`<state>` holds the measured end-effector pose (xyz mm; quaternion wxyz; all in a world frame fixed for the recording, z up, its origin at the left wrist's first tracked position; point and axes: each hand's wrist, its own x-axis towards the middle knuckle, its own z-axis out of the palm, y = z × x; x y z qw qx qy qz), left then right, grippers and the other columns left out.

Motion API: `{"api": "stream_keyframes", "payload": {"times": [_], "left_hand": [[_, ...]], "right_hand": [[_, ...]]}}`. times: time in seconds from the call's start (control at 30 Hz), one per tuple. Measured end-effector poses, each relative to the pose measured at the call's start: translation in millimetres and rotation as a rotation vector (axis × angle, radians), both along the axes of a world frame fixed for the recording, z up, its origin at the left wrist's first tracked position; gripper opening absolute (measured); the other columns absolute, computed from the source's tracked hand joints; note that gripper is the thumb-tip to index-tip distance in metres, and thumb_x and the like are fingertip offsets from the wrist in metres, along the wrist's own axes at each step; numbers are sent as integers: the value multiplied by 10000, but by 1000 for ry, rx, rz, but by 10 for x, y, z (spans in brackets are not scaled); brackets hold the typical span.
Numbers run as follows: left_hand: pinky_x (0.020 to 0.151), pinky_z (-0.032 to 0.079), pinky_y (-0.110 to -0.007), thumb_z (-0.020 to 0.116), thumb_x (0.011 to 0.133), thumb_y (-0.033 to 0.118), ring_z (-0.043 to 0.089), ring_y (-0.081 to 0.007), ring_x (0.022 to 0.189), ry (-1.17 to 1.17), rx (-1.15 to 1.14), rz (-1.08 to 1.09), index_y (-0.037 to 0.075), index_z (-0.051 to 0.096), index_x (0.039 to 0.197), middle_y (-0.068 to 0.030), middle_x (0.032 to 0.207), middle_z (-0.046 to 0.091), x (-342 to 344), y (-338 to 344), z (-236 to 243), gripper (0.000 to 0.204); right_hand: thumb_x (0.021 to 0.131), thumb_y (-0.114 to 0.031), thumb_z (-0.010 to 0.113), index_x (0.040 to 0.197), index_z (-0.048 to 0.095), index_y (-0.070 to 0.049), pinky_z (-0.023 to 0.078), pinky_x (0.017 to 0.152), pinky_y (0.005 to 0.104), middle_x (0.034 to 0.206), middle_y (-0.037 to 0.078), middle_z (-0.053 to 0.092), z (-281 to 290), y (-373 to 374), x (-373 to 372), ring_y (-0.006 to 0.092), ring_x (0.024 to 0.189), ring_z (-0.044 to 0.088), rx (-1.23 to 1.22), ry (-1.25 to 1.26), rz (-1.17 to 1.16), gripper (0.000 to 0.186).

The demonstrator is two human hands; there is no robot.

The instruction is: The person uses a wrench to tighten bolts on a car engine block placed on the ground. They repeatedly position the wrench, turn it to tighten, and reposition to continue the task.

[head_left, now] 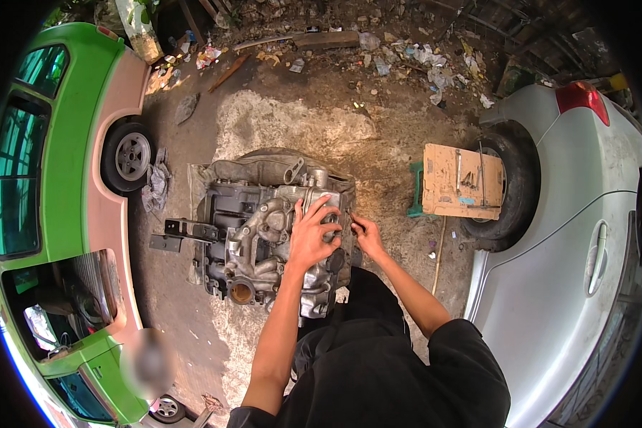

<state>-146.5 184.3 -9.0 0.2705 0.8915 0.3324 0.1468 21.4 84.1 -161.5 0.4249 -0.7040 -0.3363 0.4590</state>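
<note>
A metal engine assembly (253, 242) lies in front of me on worn grey material, with a dark steel bracket (185, 232) sticking out to its left. My left hand (314, 232) rests with spread, bent fingers on the silver cover at the engine's right part. Beside that, at the engine's right edge, my right hand (365, 235) is closed in a pinch; the small dark thing between its fingertips is too hard to make out.
Right of me, a cardboard piece (442, 185) with several tools rests on a green stool (417, 178) by a silver car (549, 299). A green-and-pink vehicle (57, 157) stands at left. Litter (435, 71) and wood (324, 39) lie at the back.
</note>
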Motion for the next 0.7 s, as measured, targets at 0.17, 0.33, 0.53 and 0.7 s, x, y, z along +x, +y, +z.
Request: {"api": "stream_keyframes", "payload": {"times": [0.17,0.33,0.53,0.7], "left_hand": [[1257,201,-663,802,683,149,442,-191,1489,-6,1,-2,175,823,821,70,1262,661,4,9,-16,142],[1270,184,-661,798,660,155,459,-208,1480,-17,-5,9,182,827,810,67,1239,682,10,9,-16,155],[1269,182,-658,797,653,154,464,-209,1478,-23,4,8,185,822,805,64,1235,682,1,3,-15,157],[1268,183,-659,797,653,151,468,-211,1474,-21,1,4,178,821,799,65,1234,682,7,11,-7,150]], "right_hand": [[1041,-26,617,1398,665,-12,558,806,356,1094,156,774,38,20,-18,175,867,711,-89,24,-11,361],[1011,26,605,1330,699,9,570,810,380,1097,187,777,-16,126,160,220,879,730,-40,-45,111,333],[805,150,620,1139,783,-26,567,890,462,1101,151,707,480,867,901,312,1056,694,71,-602,675,411],[821,-84,727,946,822,-115,442,1070,433,1175,-1,684,1164,1184,810,197,1236,562,464,-1186,972,161]]}}
